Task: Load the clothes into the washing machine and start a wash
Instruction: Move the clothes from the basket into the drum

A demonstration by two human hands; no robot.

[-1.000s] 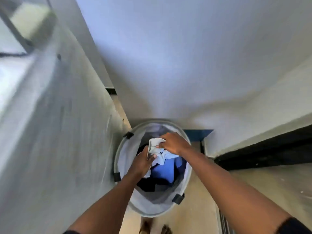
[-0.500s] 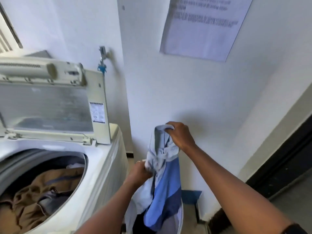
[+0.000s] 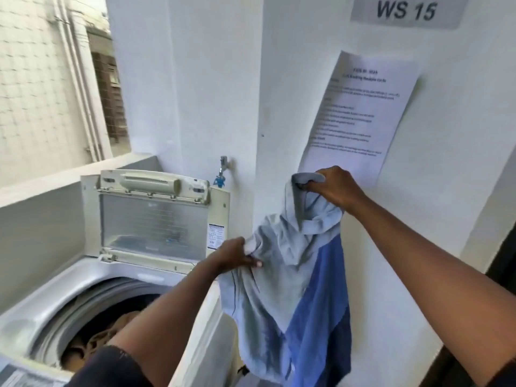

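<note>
The washing machine (image 3: 69, 297) stands at the lower left, its lid (image 3: 156, 219) raised upright at the back. Clothes (image 3: 111, 336) lie inside the drum. Behind the lid, a tap (image 3: 223, 166) is fixed to the wall (image 3: 212, 79), just above the lid's right corner. A ledge (image 3: 55, 180) runs behind and to the left of the machine, with an opening above it. To the right of the machine, a garment (image 3: 293, 275) hangs in the air in front of the wall, held by the right hand (image 3: 332, 188) at its top and by the left hand (image 3: 234, 255) lower on its left edge. A printed notice (image 3: 360, 113) is stuck to the wall behind the right hand, and a sign (image 3: 407, 11) sits higher up.
</note>
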